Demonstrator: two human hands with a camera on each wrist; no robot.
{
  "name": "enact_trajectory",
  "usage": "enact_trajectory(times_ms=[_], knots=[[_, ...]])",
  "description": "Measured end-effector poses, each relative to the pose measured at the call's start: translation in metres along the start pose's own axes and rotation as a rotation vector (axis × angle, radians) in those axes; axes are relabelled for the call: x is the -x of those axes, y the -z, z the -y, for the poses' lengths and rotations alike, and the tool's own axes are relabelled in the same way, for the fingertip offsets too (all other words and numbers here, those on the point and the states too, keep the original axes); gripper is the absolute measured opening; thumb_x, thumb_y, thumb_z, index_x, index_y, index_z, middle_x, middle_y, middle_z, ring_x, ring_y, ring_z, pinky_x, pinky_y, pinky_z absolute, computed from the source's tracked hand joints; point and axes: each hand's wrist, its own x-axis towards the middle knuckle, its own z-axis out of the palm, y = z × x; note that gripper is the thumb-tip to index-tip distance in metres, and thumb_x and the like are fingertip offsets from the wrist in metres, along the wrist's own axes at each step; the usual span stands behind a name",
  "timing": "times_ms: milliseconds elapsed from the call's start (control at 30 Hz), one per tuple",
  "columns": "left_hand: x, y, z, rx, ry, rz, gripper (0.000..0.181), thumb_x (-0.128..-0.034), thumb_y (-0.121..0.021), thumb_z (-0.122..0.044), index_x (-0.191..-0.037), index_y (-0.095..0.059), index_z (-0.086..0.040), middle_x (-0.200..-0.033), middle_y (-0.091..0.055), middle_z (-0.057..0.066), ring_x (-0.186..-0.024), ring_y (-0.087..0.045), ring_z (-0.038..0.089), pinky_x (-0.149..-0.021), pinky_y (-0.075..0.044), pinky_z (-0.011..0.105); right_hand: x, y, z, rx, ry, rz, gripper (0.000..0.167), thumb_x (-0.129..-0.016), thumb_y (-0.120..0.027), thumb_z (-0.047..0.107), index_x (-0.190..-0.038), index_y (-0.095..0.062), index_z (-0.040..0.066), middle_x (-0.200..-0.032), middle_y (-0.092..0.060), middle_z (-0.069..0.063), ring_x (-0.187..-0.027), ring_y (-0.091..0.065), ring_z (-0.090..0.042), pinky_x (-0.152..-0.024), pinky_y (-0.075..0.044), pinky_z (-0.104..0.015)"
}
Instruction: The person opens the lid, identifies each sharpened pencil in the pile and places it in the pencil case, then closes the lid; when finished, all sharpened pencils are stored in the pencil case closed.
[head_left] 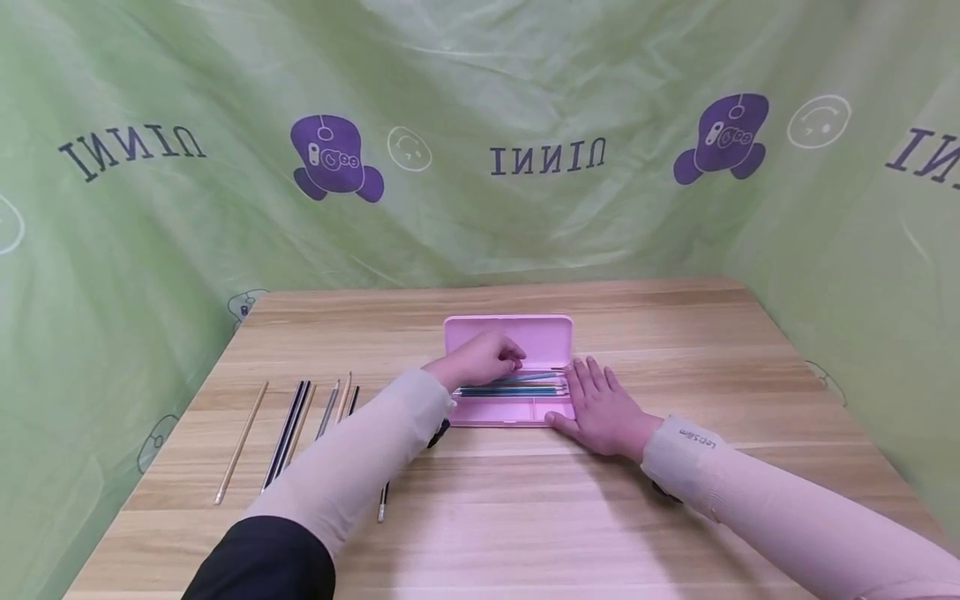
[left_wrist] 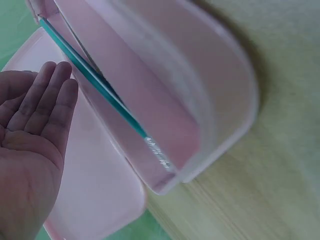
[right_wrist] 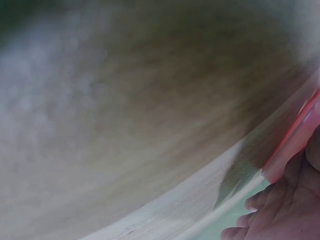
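An open pink pencil case [head_left: 493,410] lies on the table with its lid [head_left: 543,337] folded back. Several pencils [head_left: 510,390], some of them teal, lie in its long compartment. Over the back of the case is my left hand [head_left: 483,358]; in the left wrist view its fingers [left_wrist: 47,100] look nearly straight and hold nothing, beside a teal pencil [left_wrist: 95,77]. My right hand [head_left: 603,410] rests against the case's right end with fingers spread. The right wrist view shows only part of that hand [right_wrist: 287,210] by the pink edge.
Left of the case, several loose pencils lie apart on the wooden table [head_left: 480,517], among them a bare-wood one [head_left: 242,442] and a dark one [head_left: 287,433]. My left forearm hides part of this group. A green printed curtain [head_left: 480,225] hangs behind and around the table.
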Motion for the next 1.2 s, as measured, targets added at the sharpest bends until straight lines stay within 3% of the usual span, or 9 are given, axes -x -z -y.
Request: enact_trajectory(times_ms=[167, 433, 633, 833, 1033, 1200], knots=[[0.008, 0.000, 0.002, -0.003, 0.013, -0.015, 0.022, -0.0959, -0.067, 0.002, -0.117, -0.072, 0.006, -0.104, -0.076, 0.011, -0.100, -0.070, 0.020, -0.094, -0.054, 0.025, -0.001, 0.001, 0.000, -0.006, -0.004, 0.004, 0.090, -0.107, -0.042, 0.056, -0.156, -0.020, -0.017, -0.164, -0.014, -0.036, -0.151, -0.009, -0.053, -0.122, -0.011, -0.065], [0.013, -0.012, -0.002, -0.266, -0.026, -0.023, 0.015, -0.0937, -0.067, 0.004, -0.105, -0.075, -0.002, -0.099, -0.073, 0.007, -0.096, -0.066, 0.019, -0.093, -0.054, 0.032, -0.001, -0.003, -0.002, -0.011, 0.004, 0.000, 0.092, -0.106, -0.040, 0.059, -0.156, -0.020, -0.017, -0.163, -0.014, -0.036, -0.151, -0.009, -0.053, -0.121, -0.011, -0.066], [0.013, -0.012, -0.001, -0.337, -0.082, -0.010, 0.021, -0.0932, -0.061, 0.010, -0.103, -0.074, -0.002, -0.099, -0.073, 0.007, -0.097, -0.067, 0.021, -0.093, -0.054, 0.033, -0.002, -0.005, -0.002, -0.021, 0.001, -0.013, 0.091, -0.107, -0.040, 0.057, -0.156, -0.018, -0.016, -0.163, -0.015, -0.037, -0.151, -0.010, -0.053, -0.122, -0.011, -0.064], [0.015, -0.010, 0.005, -0.283, -0.046, -0.009, 0.020, -0.0950, -0.063, 0.006, -0.109, -0.074, -0.002, -0.104, -0.073, 0.008, -0.100, -0.067, 0.020, -0.095, -0.054, 0.033, -0.002, 0.002, 0.001, -0.042, -0.009, 0.016, 0.092, -0.107, -0.040, 0.057, -0.156, -0.016, -0.016, -0.163, -0.013, -0.037, -0.151, -0.008, -0.053, -0.122, -0.010, -0.065], [0.023, -0.006, 0.011, -0.168, -0.032, -0.088, 0.013, -0.0954, -0.064, 0.002, -0.106, -0.073, 0.001, -0.098, -0.072, 0.010, -0.093, -0.066, 0.022, -0.090, -0.056, 0.034, -0.001, 0.002, 0.001, -0.036, -0.013, 0.023, 0.092, -0.107, -0.039, 0.057, -0.156, -0.015, -0.017, -0.163, -0.013, -0.037, -0.151, -0.008, -0.053, -0.122, -0.010, -0.064], [0.041, 0.009, 0.025, -0.027, 0.065, -0.189, 0.016, -0.0965, -0.065, -0.003, -0.109, -0.071, 0.003, -0.101, -0.072, 0.011, -0.095, -0.067, 0.023, -0.090, -0.057, 0.035, 0.000, 0.002, 0.001, -0.043, -0.013, 0.022, 0.092, -0.107, -0.041, 0.057, -0.156, -0.015, -0.016, -0.163, -0.014, -0.037, -0.152, -0.008, -0.052, -0.122, -0.009, -0.064]])
